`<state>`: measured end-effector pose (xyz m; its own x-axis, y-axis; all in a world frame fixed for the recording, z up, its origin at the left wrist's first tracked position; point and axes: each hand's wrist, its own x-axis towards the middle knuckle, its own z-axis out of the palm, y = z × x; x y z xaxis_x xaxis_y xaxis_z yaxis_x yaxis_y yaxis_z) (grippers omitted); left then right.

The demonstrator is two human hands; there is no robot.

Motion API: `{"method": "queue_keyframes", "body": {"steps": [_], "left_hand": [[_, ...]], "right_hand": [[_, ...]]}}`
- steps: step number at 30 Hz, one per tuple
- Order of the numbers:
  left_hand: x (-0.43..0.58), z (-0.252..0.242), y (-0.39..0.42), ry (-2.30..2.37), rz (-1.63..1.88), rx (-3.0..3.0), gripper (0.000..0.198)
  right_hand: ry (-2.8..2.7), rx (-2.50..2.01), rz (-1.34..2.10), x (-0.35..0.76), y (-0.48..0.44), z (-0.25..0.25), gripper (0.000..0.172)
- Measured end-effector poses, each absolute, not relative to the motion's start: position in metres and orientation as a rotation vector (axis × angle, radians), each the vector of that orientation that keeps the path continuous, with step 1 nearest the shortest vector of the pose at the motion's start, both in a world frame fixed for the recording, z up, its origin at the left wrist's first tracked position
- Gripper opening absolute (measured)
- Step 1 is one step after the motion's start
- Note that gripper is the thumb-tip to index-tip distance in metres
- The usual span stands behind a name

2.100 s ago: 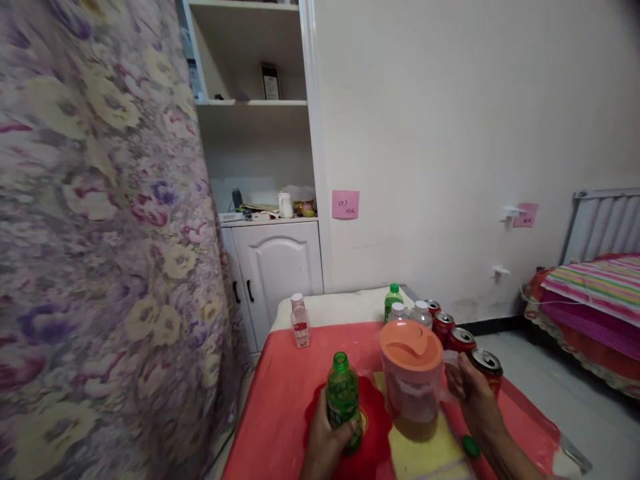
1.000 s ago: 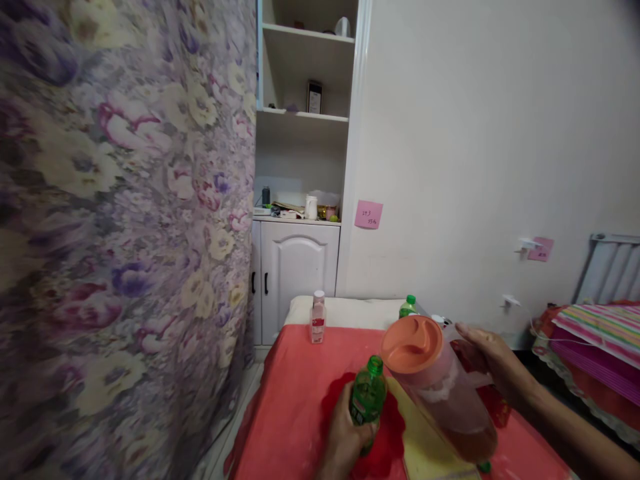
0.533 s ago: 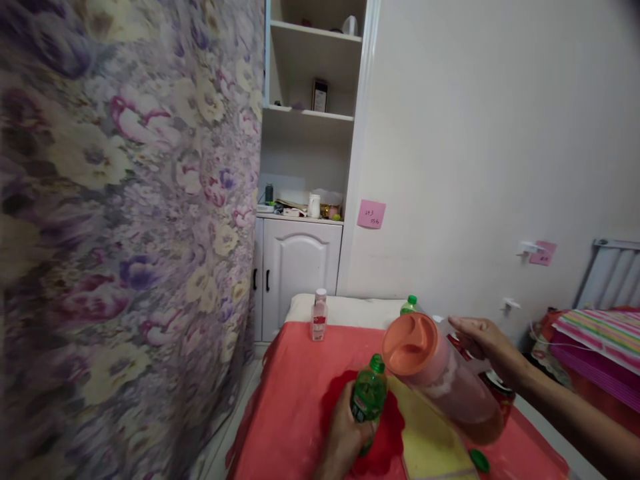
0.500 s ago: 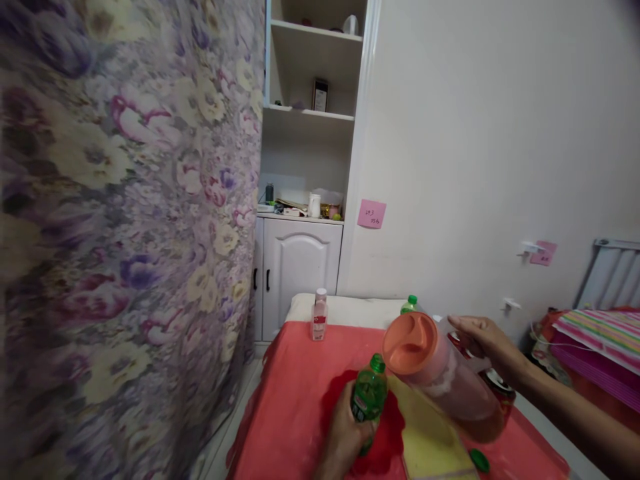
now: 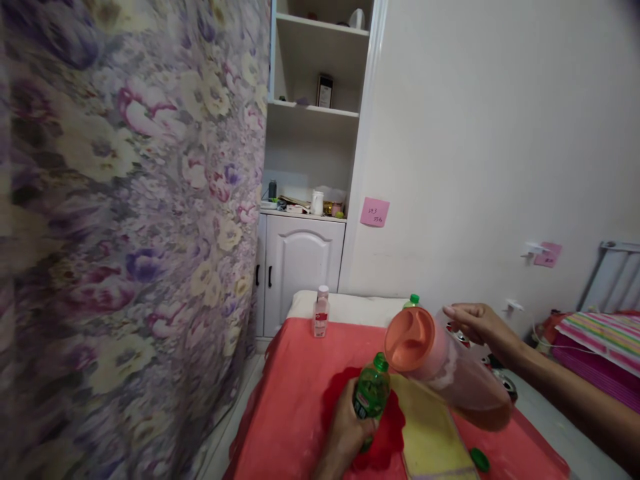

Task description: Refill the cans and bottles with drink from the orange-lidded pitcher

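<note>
My left hand (image 5: 347,427) is wrapped round a green plastic bottle (image 5: 373,387), tilted a little, its neck uncapped. In my right hand (image 5: 483,327) is the handle of a clear pitcher (image 5: 465,383) with an orange lid (image 5: 410,339). The pitcher leans steeply toward the bottle, its lid close to the bottle's mouth; whether they touch I cannot tell. Liquid lies in the pitcher's lower part. Beneath the bottle is a red scalloped plate or mat (image 5: 393,433). A yellow cloth (image 5: 435,433) and a green cap (image 5: 479,459) lie to its right.
A clear bottle with a pale cap (image 5: 321,313) stands at the table's far left. Another green-capped bottle (image 5: 413,300) and several cans (image 5: 507,383) are partly hidden behind the pitcher. A floral curtain (image 5: 135,233) hangs at left; a white cabinet (image 5: 305,267) stands behind the table.
The pitcher has tipped further toward level, its base swinging slightly up and right as my right hand rose. My left hand keeps the bottle nearly still. The view has shifted slightly.
</note>
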<state>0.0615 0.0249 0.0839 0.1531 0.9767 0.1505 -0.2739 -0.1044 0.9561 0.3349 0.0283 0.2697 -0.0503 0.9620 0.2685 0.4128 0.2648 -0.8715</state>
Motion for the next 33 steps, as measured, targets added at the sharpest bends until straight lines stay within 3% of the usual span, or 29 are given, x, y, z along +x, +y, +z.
{"method": "queue_keyframes", "body": {"steps": [33], "left_hand": [[0.063, 0.084, 0.024, 0.806, 1.26, 1.178, 0.051]], "right_hand": [[-1.809, -1.399, 0.55, 0.319, 0.028, 0.301, 0.055]]}}
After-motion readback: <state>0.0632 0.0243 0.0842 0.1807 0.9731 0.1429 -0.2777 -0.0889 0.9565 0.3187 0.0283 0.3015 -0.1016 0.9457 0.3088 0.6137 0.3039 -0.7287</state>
